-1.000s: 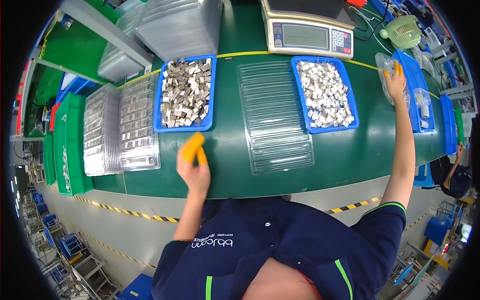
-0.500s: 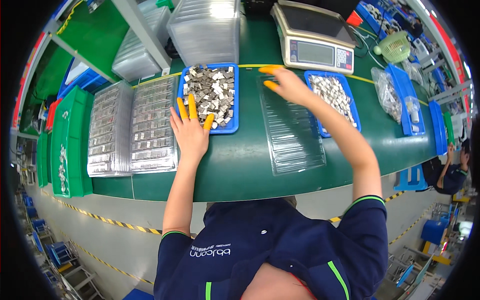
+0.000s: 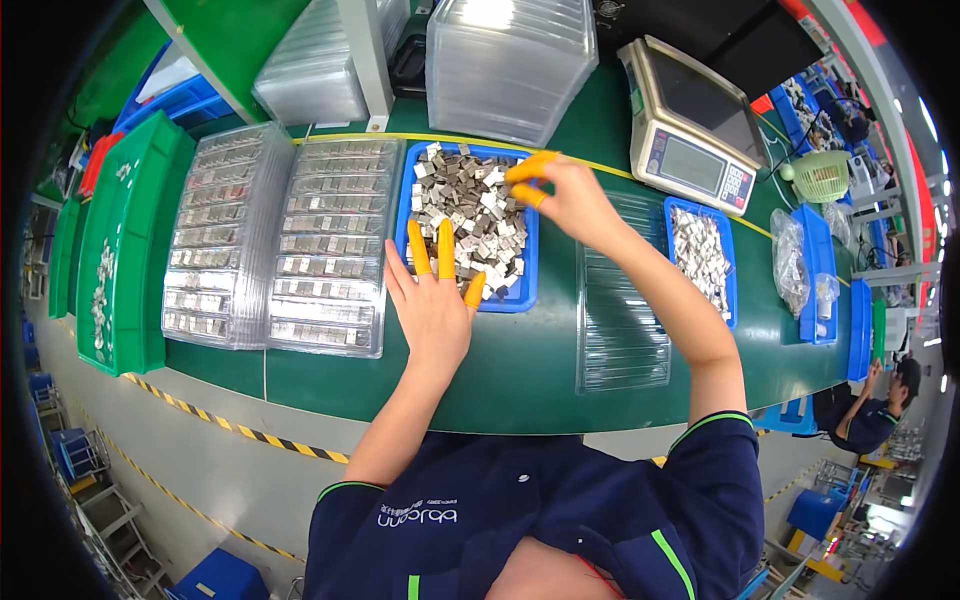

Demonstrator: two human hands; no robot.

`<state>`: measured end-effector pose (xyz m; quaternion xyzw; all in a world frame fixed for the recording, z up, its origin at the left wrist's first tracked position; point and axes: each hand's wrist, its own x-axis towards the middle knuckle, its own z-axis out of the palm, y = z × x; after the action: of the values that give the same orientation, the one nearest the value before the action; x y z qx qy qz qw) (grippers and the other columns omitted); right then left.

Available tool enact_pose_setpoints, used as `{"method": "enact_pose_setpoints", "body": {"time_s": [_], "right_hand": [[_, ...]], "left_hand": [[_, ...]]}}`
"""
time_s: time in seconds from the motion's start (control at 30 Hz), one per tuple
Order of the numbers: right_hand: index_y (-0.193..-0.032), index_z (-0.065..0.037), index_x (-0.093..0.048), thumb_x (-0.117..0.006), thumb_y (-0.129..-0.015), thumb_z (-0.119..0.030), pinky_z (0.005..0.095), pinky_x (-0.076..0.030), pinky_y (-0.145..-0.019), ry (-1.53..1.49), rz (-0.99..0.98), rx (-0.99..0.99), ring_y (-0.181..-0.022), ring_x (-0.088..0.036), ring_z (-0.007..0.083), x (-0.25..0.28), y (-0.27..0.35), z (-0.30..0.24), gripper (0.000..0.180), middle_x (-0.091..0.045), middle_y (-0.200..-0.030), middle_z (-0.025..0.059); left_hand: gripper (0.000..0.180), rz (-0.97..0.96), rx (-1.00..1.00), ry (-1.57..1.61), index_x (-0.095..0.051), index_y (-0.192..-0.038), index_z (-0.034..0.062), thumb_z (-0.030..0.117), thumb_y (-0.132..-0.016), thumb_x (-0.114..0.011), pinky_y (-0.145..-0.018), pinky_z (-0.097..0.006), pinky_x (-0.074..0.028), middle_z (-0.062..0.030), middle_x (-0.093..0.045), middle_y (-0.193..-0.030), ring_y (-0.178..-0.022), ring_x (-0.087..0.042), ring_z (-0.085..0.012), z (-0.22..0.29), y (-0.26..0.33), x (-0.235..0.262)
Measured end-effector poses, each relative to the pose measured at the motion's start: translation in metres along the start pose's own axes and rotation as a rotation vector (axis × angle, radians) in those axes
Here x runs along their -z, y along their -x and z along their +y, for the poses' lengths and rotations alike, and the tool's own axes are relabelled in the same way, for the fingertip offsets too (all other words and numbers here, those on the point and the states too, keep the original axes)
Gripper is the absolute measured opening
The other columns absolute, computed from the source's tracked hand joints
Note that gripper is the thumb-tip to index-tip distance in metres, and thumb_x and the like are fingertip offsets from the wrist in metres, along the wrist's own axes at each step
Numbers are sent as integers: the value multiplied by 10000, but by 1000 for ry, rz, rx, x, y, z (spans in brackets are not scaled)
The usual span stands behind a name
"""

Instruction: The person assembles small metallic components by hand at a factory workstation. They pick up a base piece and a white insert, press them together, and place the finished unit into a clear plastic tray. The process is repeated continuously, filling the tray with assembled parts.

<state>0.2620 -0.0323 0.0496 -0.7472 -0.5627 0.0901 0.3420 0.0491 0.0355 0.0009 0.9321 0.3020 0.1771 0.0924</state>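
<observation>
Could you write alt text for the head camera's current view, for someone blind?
A left hand and a right hand, wearing yellow finger covers, reach over a blue tray of small silvery parts on a green table. Filled clear trays lie to the left; a ridged clear tray and a scale are to the right.

**Single head view, facing down**

Fisheye worn on the head, left of a pair. Looks steeply down across the surface (image 3: 520, 375); left hand (image 3: 436, 318) and right hand (image 3: 580, 203) near, mid-frame; wearer's shirt (image 3: 610, 500) nearest, along lower edge.
</observation>
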Motion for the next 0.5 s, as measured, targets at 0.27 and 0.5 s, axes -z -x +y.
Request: {"method": "enact_pose_setpoints", "body": {"time_s": [0.27, 0.5], "right_hand": [[-1139, -28, -576, -497, -801, 48, 393, -436, -905, 193, -173, 151, -1064, -540, 349, -33, -66, 13, 356, -578, -1159, 165], [-922, -13, -660, -565, -760, -43, 377, -500, -795, 354, -195, 273, -905, -615, 305, -62, -100, 30, 191, -639, -947, 136]], "left_hand": [[680, -97, 49, 30, -349, -1379, 85, 364, -815, -607, -1046, -551, -178, -230, -258, -1428, -1292, -193, -484, 10, 19, 12], [663, -141, 29, 68, -365, -1363, 81, 356, -810, -608, -997, -557, -221, -239, -239, -1431, -1286, -199, -487, 6, 33, 20]]}}
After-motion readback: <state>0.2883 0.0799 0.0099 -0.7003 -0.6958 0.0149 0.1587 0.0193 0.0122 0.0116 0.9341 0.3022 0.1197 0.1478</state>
